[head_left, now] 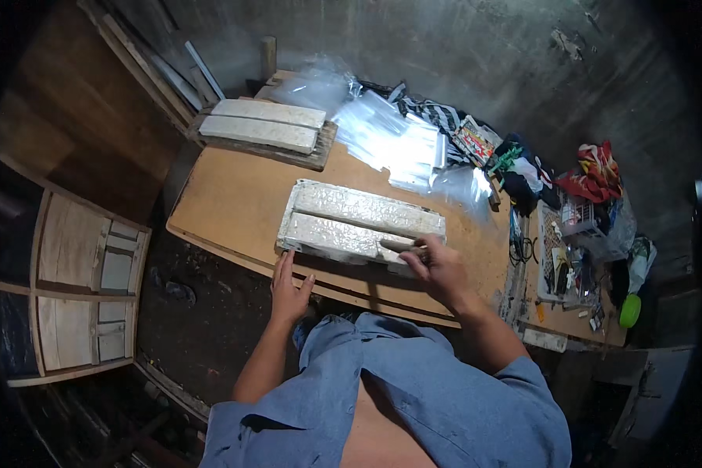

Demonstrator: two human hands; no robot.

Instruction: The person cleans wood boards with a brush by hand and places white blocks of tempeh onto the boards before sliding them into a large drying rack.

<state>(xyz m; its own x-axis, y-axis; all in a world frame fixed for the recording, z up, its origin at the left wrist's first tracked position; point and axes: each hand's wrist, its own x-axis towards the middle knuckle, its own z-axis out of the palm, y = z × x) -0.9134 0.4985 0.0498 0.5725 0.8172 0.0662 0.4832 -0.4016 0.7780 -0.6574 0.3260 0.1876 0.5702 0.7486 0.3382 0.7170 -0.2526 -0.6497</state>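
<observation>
In front of me on the table lies a long pale block [343, 200] with a shiny, mottled top and a dark lengthwise groove that splits it into two strips. My left hand [290, 295] rests at its near left corner, fingers stretched and thumb apart, with the fingertips at the edge. My right hand [442, 273] is closed around a short, flat, grey-brown tool [398, 246]. The tool's tip lies over the near strip, toward the right end. Its exact kind cannot be made out, as the hand covers part of it.
A similar two-strip pale block [265, 123] sits on a dark board [310, 159] at the back left. Clear plastic sheets [390, 140] glare along the table's far side. At right stand a white basket [550, 249], cloths [597, 175] and a green lid [630, 310]. A wooden frame [86, 296] stands left.
</observation>
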